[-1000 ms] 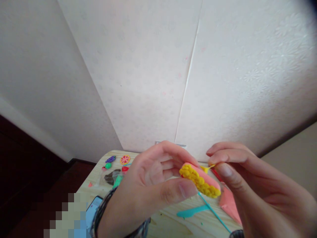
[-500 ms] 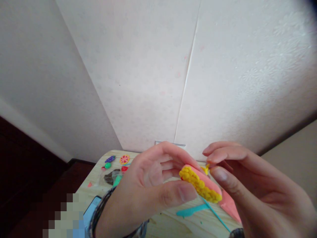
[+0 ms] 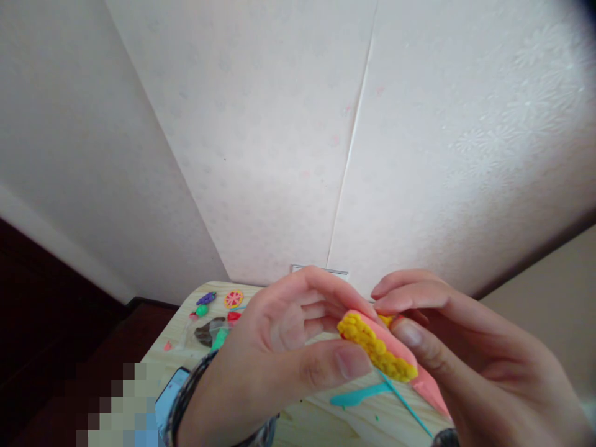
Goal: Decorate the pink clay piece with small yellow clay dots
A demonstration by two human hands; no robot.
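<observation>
Between its thumb and fingers, my left hand (image 3: pixel 288 347) grips a pink modelling clay piece (image 3: pixel 393 341) with a bumpy yellow clay edge (image 3: pixel 375 351) facing me. A speck of red shows at the left end of that edge. My right hand (image 3: pixel 447 335) has its thumb and fingertips closed on a small bit of yellow clay (image 3: pixel 386 320) at the far upper side of the pink piece. The right thumb tip lies close against the pink surface. Most of the yellow bit is hidden behind the pink piece and my fingers.
Below lies a wooden table (image 3: pixel 321 428) with a turquoise clay knife (image 3: pixel 358 394), a thin turquoise stick (image 3: pixel 407 406) and a pink clay packet (image 3: pixel 431 391). Left are a clay grape bunch (image 3: pixel 206 298), a round fruit slice (image 3: pixel 233 299), bagged clay (image 3: pixel 209 333) and a phone (image 3: pixel 170 394). A wall (image 3: pixel 279 155) stands behind.
My right hand has moved slightly left, bringing the yellow clay bit up to the back of the pink piece. My left hand has stayed nearly still.
</observation>
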